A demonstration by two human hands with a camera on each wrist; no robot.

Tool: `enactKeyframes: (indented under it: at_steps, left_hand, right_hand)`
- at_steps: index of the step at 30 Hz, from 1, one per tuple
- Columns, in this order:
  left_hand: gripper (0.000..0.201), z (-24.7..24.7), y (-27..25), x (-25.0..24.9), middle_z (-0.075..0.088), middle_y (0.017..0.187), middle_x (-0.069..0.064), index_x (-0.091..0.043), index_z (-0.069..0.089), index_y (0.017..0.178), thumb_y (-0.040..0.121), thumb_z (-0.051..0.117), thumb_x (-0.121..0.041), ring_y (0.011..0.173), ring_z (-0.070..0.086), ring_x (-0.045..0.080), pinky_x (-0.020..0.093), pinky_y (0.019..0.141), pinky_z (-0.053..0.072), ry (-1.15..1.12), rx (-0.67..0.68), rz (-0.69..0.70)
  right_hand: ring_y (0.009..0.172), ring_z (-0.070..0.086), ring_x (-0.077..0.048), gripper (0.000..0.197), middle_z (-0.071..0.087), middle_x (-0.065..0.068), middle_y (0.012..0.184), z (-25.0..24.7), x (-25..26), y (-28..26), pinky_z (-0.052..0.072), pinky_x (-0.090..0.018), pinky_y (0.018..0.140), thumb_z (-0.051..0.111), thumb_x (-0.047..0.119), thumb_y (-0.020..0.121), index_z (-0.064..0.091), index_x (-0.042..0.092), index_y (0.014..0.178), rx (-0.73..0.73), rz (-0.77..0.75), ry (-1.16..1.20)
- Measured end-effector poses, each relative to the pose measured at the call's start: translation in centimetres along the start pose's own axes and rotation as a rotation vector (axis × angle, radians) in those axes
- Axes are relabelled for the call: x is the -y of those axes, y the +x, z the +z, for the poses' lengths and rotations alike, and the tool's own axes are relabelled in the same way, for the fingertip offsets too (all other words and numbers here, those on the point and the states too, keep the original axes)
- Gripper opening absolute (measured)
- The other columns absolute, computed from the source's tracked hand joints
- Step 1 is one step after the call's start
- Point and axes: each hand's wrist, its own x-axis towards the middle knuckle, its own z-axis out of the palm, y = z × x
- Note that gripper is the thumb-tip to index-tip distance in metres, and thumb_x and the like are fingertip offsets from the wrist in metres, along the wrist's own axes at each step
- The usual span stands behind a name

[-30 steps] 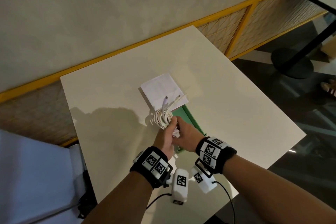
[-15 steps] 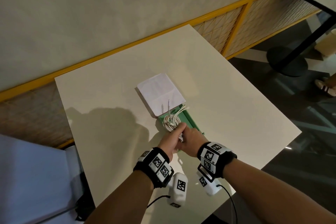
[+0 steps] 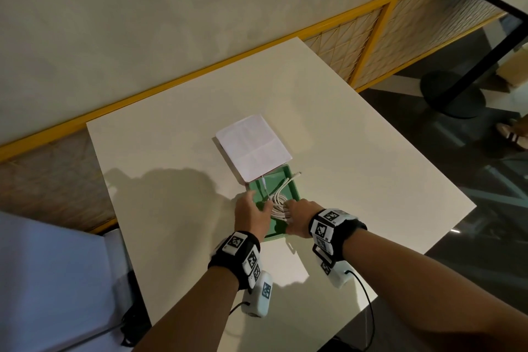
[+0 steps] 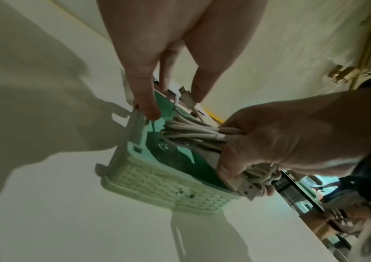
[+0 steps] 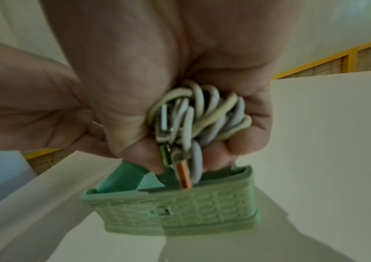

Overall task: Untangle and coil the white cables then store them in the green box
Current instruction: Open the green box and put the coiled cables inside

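Note:
The coiled white cables [image 3: 278,206] sit low inside the green box [image 3: 295,188], which stands on the white table with its white lid [image 3: 253,146] hinged open at the far side. My right hand [image 3: 290,207] grips the near end of the bundle. In the right wrist view my right hand [image 5: 184,159] closes round the cables [image 5: 202,113] just above the box [image 5: 191,209]. My left hand [image 4: 173,104] is open, fingers straight, at the box's [image 4: 157,180] left wall beside the cables [image 4: 191,133]. Two plug ends poke out toward the far rim.
The white table [image 3: 371,166] ends close behind my wrists and on the right. A wall with a yellow rail runs along the far side. A black table foot [image 3: 454,94] and someone's shoe [image 3: 514,137] are on the floor at right.
The coil has come down from above the lid into the green box. My left hand has let go of it and opened by the box's left wall; my right hand still holds it.

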Motion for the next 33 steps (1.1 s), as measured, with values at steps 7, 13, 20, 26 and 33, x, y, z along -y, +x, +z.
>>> enactKeyframes:
  at_steps: [7,13,20,26,33]
  left_hand:
    - [0.040,0.1,1.2,0.8,0.059,0.123,0.016,-0.004,0.054,0.127,0.098,0.044,-0.030,0.111,0.061,0.034,0.043,0.089,0.056,-0.096,0.019,-0.167]
    - [0.032,0.1,1.0,0.8,0.062,0.122,0.019,-0.007,0.053,0.127,0.103,0.039,-0.022,0.099,0.068,0.036,0.043,0.069,0.063,-0.360,0.094,-0.341]
    - [0.034,0.3,1.2,1.0,0.065,0.113,0.019,-0.005,0.056,0.120,0.102,0.040,-0.029,0.094,0.069,0.036,0.038,0.057,0.062,-0.405,0.103,-0.373]
    - [0.023,0.4,1.2,1.6,0.067,0.110,0.017,-0.010,0.056,0.120,0.099,0.050,-0.017,0.086,0.072,0.032,0.045,0.064,0.063,-0.455,0.119,-0.366]
    - [0.031,0.7,1.2,2.0,0.068,0.096,0.014,-0.012,0.057,0.104,0.080,0.076,-0.005,0.081,0.069,0.028,0.035,0.067,0.062,-0.462,0.162,-0.283]
  right_hand:
    - [0.097,0.062,-0.033,0.054,0.063,-0.013,0.110,0.7,0.0,0.2,0.048,-0.034,0.069,0.062,0.042,0.081,0.045,0.008,0.120,-0.019,-0.021,-0.016]
    - [0.099,0.063,-0.034,0.063,0.063,-0.014,0.111,0.7,-0.1,0.0,0.044,-0.036,0.068,0.062,0.036,0.083,0.033,0.002,0.128,-0.045,-0.049,-0.086]
    - [0.104,0.062,-0.035,0.066,0.062,-0.014,0.116,1.2,-0.4,-0.8,0.049,-0.038,0.077,0.059,0.028,0.086,0.025,0.001,0.136,-0.008,-0.072,-0.178]
    - [0.071,0.054,-0.027,0.031,0.056,-0.006,0.077,-0.6,-1.2,1.0,0.046,-0.032,0.065,0.055,0.043,0.084,0.048,0.014,0.075,0.145,-0.061,-0.016]
    - [0.053,0.048,-0.022,0.032,0.048,-0.001,0.059,-1.0,-0.7,2.4,0.038,-0.024,0.048,0.057,0.040,0.081,0.045,0.016,0.064,0.126,0.003,-0.003]
